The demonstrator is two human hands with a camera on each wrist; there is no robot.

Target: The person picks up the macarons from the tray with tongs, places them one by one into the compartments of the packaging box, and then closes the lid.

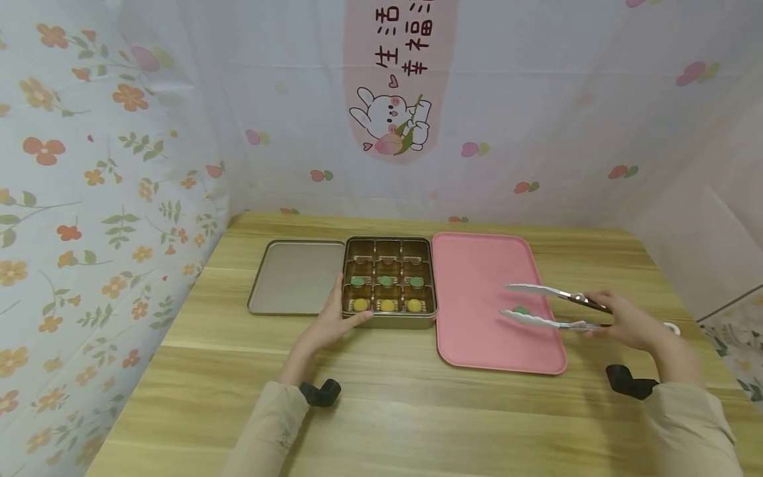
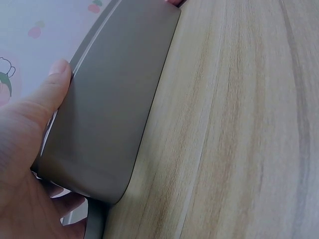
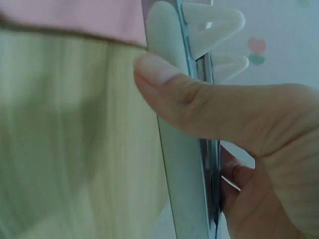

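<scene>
we find the left hand gripping the front left corner of the compartment box, thumb at the rim. the right hand grips tongs, their jaws spread about 1 green piece on the pink tray, right of the box. we count 3 green pieces in its middle row, 3 yellow pieces in front.

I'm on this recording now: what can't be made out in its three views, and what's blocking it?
- Head view: the lower part of the green piece on the pink tray, hidden by the near arm of the tongs.
- Head view: the top of the writing on the banner, cut off by the upper edge.
- Left wrist view: the metal box's compartments, hidden by its outer wall.
- Right wrist view: both ends of the tongs, cut off by the top and bottom edges.
</scene>
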